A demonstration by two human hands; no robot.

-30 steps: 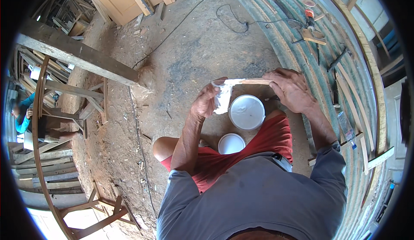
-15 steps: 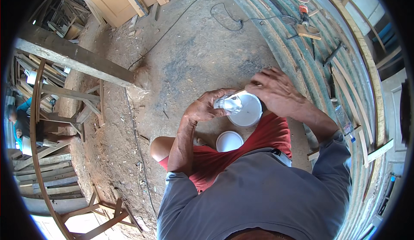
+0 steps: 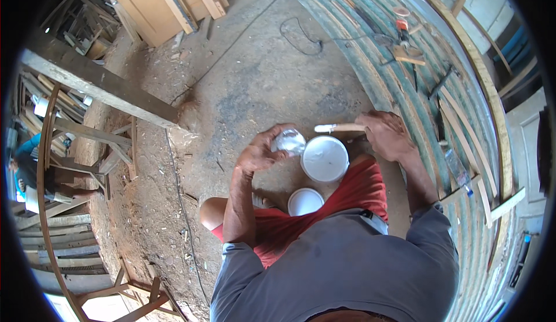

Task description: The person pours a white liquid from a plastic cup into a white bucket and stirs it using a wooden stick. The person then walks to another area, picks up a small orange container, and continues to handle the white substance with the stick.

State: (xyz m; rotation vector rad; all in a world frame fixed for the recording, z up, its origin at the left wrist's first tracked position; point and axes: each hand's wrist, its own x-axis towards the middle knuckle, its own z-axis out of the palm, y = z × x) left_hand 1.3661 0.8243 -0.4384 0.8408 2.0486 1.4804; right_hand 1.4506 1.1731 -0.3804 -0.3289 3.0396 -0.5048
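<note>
In my left hand (image 3: 258,152), the fingers curl around a small clear cup (image 3: 289,142) with white material in it. My right hand (image 3: 387,138) grips a flat wooden stick (image 3: 351,127) by one end. The stick's far tip, coated white, points left and hangs apart from the cup. Just below the cup and stick stands a round white tub (image 3: 325,179) with white material inside. A second round white tub or lid (image 3: 306,202), I cannot tell which, rests nearer to me between my legs.
A corrugated sheet (image 3: 370,50) at the right carries wooden strips, an angle grinder (image 3: 402,29) with its cord, a hammer (image 3: 443,83) and a plastic bottle (image 3: 457,168). A wooden beam (image 3: 104,81) crosses at left. Beyond it, a person (image 3: 35,171) sits among timber.
My right hand has moved right, drawing the stick out of the cup. The cup in my left hand has shifted slightly left, away from above the tub.
</note>
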